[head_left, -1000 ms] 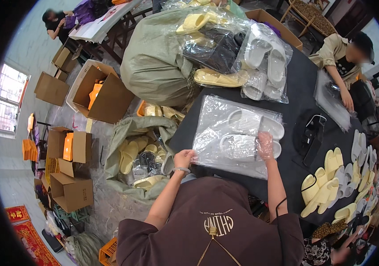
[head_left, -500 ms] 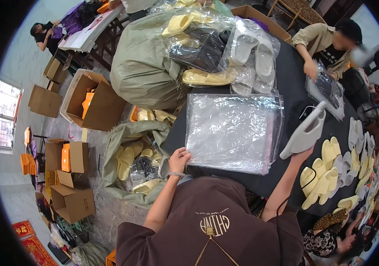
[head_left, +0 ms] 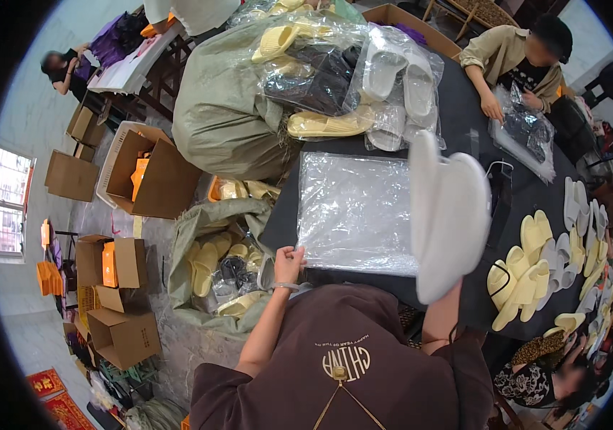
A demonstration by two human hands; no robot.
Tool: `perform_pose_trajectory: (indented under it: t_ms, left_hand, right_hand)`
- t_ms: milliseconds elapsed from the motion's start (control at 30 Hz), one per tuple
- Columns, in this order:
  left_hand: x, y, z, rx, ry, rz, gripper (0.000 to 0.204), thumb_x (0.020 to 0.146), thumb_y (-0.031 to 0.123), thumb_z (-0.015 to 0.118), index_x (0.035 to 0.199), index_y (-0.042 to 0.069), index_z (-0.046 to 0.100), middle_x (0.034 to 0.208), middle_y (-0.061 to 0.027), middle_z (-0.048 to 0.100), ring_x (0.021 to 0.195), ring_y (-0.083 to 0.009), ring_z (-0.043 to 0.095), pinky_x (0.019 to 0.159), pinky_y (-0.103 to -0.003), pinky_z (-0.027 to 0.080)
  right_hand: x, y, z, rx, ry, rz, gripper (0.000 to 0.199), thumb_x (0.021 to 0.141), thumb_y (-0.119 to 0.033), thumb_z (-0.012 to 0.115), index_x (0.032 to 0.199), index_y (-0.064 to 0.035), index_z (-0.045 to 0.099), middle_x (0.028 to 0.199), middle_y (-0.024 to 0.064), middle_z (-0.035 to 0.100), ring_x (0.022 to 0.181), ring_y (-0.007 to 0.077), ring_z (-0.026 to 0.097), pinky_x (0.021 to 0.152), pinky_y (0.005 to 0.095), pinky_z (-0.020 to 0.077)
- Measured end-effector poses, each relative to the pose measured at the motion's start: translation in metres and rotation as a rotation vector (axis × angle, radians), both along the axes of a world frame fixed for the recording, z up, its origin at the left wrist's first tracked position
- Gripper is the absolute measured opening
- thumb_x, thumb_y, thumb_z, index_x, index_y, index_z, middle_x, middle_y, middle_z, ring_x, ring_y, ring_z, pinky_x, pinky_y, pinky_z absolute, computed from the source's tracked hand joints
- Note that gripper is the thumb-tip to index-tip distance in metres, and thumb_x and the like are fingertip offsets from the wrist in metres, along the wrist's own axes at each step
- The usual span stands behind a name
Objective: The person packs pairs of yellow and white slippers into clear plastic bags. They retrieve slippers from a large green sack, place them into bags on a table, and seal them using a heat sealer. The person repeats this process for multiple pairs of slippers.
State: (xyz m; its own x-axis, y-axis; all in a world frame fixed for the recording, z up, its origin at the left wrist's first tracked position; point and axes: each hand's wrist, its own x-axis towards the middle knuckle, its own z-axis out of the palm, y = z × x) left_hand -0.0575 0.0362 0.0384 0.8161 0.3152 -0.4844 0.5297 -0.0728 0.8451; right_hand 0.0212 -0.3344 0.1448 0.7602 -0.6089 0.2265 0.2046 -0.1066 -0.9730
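On the dark table in front of me lies a stack of clear plastic bags. The fingers of my left hand pinch the near-left corner of the top bag. Over the stack's right side, a pair of pale grey slippers is raised upright and smeared by motion. My right hand holds the slippers from behind and below; its fingers are mostly hidden by them.
Bagged slippers and a green sack crowd the far side. Loose yellow slippers lie at the right. Across the table, a person handles bagged items. An open sack of slippers and cardboard boxes stand left.
My right hand has brought the grey slippers leftward over the bags, turning them upright. My left hand stays at the bag corner. The person across has shifted their hands slightly.
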Motion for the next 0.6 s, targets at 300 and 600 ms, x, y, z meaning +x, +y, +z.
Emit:
perform_pose_trajectory:
  t_ms: [300, 600]
  left_hand:
    - [-0.008, 0.004, 0.009, -0.03, -0.125, -0.057, 0.023, 0.09, 0.022, 0.058, 0.079, 0.002, 0.055, 0.069, -0.0052, 0.063, 0.06, -0.0083, 0.059, 0.052, -0.021, 0.045]
    - [-0.024, 0.022, -0.014, 0.006, -0.088, -0.056, 0.02, 0.086, 0.017, 0.063, 0.076, 0.001, 0.056, 0.072, -0.0053, 0.065, 0.061, -0.008, 0.059, 0.055, -0.022, 0.047]
  right_hand:
    - [0.032, 0.11, -0.048, 0.658, 0.388, 0.517, 0.042, 0.088, -0.028, 0.051, 0.121, -0.0012, 0.051, 0.107, 0.0113, 0.059, 0.091, 0.019, 0.06, 0.076, 0.0324, 0.0512]
    - [0.049, 0.105, -0.07, 1.008, 0.485, 0.538, 0.043, 0.088, -0.03, 0.052, 0.12, -0.0014, 0.051, 0.105, 0.0112, 0.059, 0.089, 0.0184, 0.061, 0.074, 0.0319, 0.0512]
